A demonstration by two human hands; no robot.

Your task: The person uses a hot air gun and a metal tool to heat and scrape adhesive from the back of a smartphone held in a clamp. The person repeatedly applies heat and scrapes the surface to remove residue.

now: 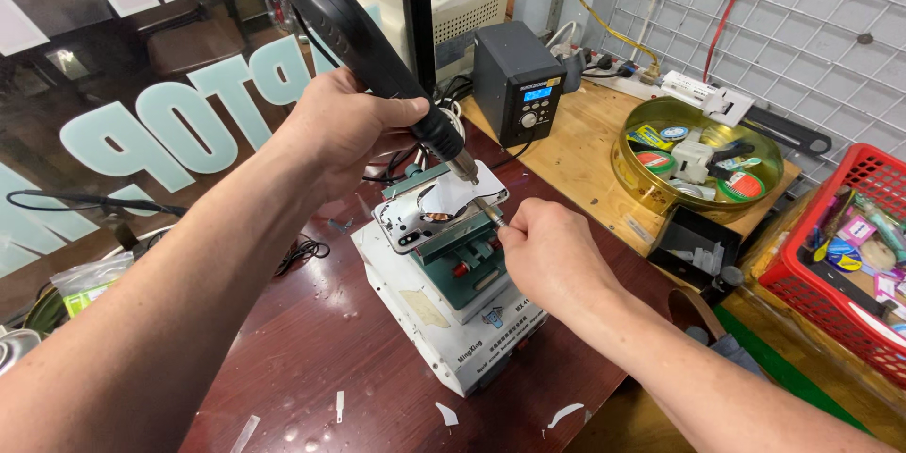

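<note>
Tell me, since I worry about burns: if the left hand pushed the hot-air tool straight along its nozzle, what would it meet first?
Probably the phone clamped on the green fixture, just below the left hand's hot-air tool; depth is unclear.

A phone-repair workshop: soldering station (517, 82), wire wall grid (774, 28), red parts basket (830, 293)

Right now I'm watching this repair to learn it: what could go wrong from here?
The hot-air gun in the left hand points close at the phone, so it may overheat one spot. The right hand holds a thin tool right beside the nozzle, so its fingers could get burned. A slip might scratch the phone.
</note>
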